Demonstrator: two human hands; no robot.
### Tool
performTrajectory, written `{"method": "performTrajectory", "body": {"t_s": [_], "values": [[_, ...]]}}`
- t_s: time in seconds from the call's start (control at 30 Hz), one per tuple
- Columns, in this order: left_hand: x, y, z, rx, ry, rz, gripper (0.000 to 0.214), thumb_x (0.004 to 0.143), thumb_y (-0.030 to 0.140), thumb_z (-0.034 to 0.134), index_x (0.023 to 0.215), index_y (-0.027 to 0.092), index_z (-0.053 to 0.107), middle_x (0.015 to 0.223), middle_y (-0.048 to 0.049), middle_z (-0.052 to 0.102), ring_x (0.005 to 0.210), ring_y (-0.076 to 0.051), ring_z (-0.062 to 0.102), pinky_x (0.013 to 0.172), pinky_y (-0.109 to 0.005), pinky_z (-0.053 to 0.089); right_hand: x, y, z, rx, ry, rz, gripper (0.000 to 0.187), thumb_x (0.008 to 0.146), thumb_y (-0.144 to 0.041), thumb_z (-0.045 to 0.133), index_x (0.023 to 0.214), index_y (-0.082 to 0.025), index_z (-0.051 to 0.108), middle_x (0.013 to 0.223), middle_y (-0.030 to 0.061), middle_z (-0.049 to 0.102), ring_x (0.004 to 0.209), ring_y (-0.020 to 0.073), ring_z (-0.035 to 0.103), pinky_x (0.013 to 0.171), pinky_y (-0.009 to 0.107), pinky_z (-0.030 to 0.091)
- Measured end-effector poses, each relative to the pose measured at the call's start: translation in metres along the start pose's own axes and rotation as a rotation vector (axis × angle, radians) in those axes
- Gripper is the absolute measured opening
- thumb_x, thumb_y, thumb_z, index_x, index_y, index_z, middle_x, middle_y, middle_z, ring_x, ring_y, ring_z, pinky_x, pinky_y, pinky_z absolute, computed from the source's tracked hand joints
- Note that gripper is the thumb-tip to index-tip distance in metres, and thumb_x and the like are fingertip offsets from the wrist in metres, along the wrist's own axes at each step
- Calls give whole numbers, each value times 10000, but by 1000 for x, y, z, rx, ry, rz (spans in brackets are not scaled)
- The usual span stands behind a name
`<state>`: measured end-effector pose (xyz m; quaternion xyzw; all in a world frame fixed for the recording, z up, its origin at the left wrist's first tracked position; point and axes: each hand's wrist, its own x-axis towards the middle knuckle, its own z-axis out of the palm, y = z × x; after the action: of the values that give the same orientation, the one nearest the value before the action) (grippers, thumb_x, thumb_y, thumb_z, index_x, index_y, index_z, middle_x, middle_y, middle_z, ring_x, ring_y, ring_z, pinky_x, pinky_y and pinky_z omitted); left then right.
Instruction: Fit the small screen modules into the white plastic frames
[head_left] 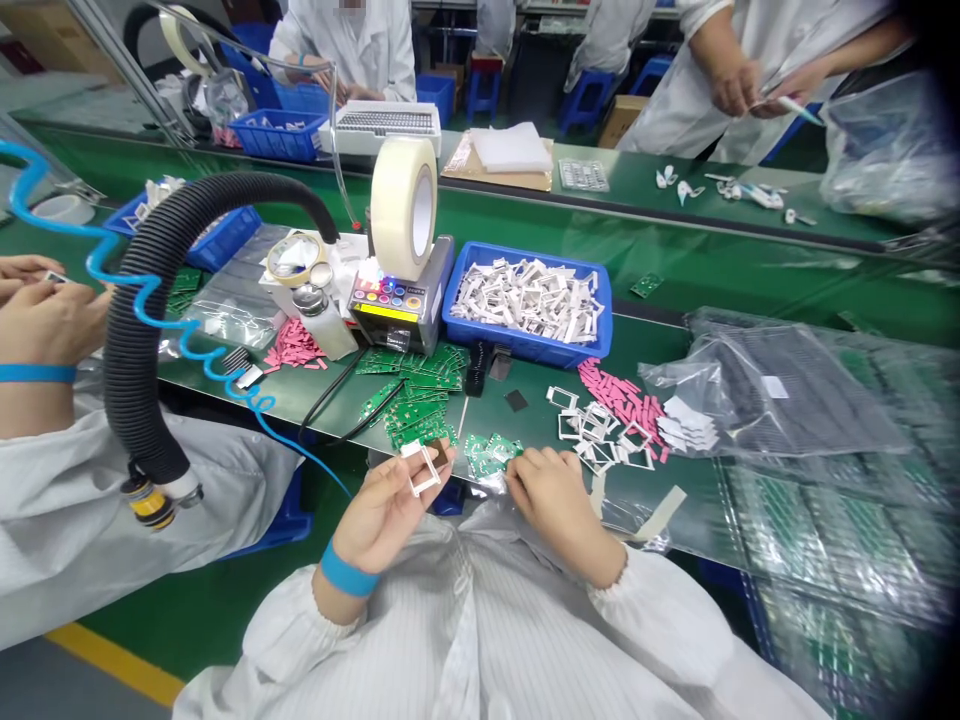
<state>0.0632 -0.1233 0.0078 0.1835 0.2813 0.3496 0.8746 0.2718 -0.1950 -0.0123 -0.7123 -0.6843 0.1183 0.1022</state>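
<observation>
My left hand (pixel 386 510) grips a small white plastic frame (pixel 424 474) between thumb and fingers, above the table's near edge. A dark brown square piece (pixel 438 453) shows at the frame's far side; whether it is attached I cannot tell. My right hand (pixel 551 498) rests at the table edge, its fingers curled down onto the edge of a green circuit board (pixel 495 452). The fingertips are partly hidden. More green circuit boards (pixel 420 410) are heaped just beyond my left hand. Loose white frames (pixel 596 425) lie beyond my right hand.
A blue bin (pixel 529 350) full of white parts stands behind, beside a machine (pixel 397 310) with a tape roll (pixel 403 205). Pink strips (pixel 619 400) and bagged sheets (pixel 780 390) lie right. A black hose (pixel 127 330) arches left. A co-worker's hands (pixel 45 320) work at left.
</observation>
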Motion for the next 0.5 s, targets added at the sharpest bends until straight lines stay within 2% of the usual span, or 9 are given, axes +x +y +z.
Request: {"method": "performTrajectory", "body": {"t_s": [0.17, 0.3, 0.5], "values": [[-2, 3, -1, 6, 6, 7, 301, 742, 345, 684, 926, 109, 715, 1142, -117, 680, 1153, -254, 562, 1097, -391, 326, 4, 10, 0, -29, 52, -5, 133, 882, -249, 496, 876, -185, 612, 852, 51, 613, 810, 204, 526, 755, 357, 291], [-4, 5, -1, -1, 31, 4, 289, 738, 344, 688, 907, 112, 716, 1141, -119, 680, 1144, -250, 568, 1098, -397, 320, 18, 24, -6, -39, 47, -31, 206, 854, -294, 545, 1034, -207, 594, 1026, 80, 613, 934, 241, 536, 820, 395, 311], [-4, 3, -6, -14, 49, 1, 277, 735, 322, 692, 910, 109, 713, 1125, -129, 683, 1150, -267, 565, 1108, -419, 300, 41, 31, -4, -37, -53, -70, 124, 789, -278, 638, 878, -200, 604, 869, 44, 619, 802, 208, 555, 705, 332, 362]]}}
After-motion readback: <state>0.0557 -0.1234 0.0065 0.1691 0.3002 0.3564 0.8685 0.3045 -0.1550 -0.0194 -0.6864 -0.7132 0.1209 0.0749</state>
